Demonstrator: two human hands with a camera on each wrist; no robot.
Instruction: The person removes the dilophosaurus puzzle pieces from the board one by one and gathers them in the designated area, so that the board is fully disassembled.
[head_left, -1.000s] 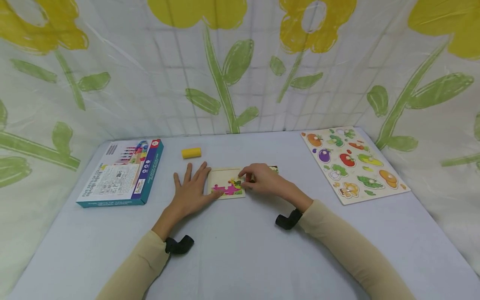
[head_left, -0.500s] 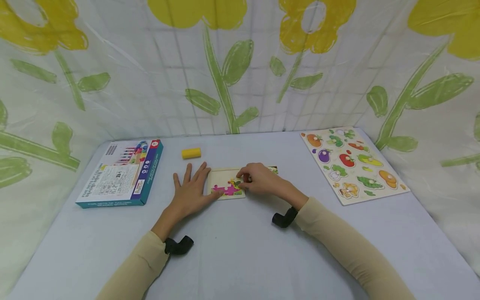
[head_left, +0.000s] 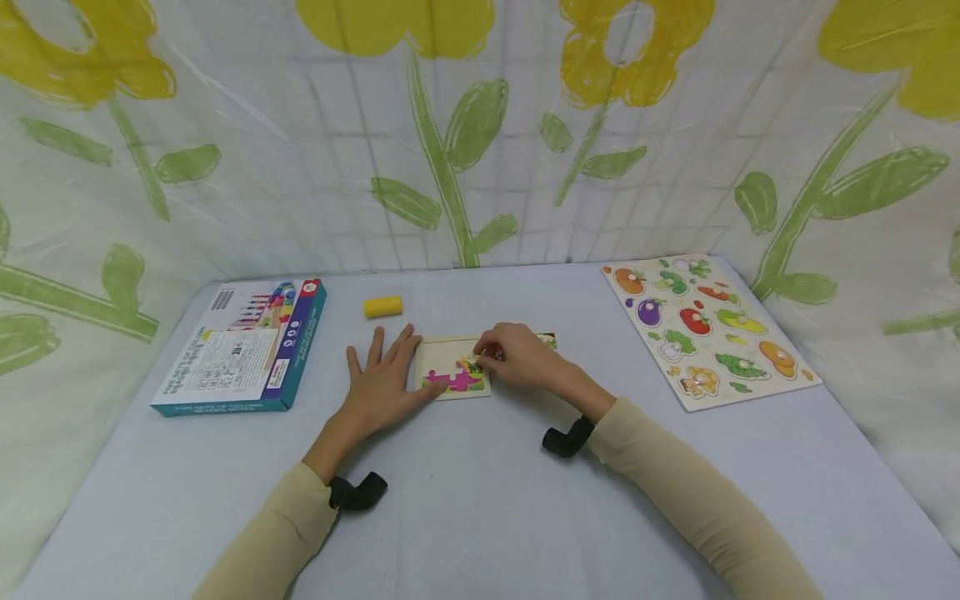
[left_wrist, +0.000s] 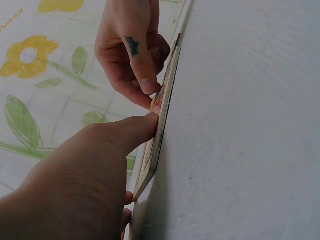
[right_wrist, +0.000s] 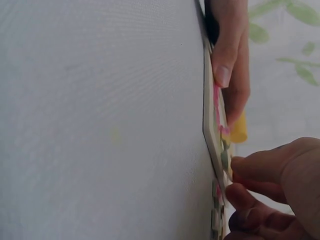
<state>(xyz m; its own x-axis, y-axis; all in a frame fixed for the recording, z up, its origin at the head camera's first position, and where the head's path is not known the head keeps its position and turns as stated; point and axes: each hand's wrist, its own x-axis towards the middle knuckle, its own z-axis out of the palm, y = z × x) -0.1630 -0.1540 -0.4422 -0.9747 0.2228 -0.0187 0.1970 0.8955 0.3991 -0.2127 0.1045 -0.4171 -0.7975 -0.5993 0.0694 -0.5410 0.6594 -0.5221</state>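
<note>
A small wooden jigsaw tray (head_left: pixel 442 346) lies in the middle of the table, with joined pink and green puzzle pieces (head_left: pixel 459 381) along its near side. My left hand (head_left: pixel 381 385) rests at the tray's left end with fingers spread. Its thumb (left_wrist: pixel 142 127) presses on the near edge. At the tray's right side, my right hand (head_left: pixel 521 357) pinches a small puzzle piece (head_left: pixel 472 364) between thumb and forefinger, low over the tray. The fingers cover much of that piece. Beyond the right hand, loose puzzle pieces (head_left: pixel 549 339) show partly.
A boxed toy set (head_left: pixel 236 350) lies at the left. Behind the tray is a yellow cylinder (head_left: pixel 382 306). A vegetable peg puzzle board (head_left: pixel 705 333) lies at the right. A flower-printed curtain (head_left: pixel 300 167) hangs along the table's back edge.
My right hand has shifted slightly left over the tray's right side, and its fingers have turned a little at the piece. The left hand has stayed in place.
</note>
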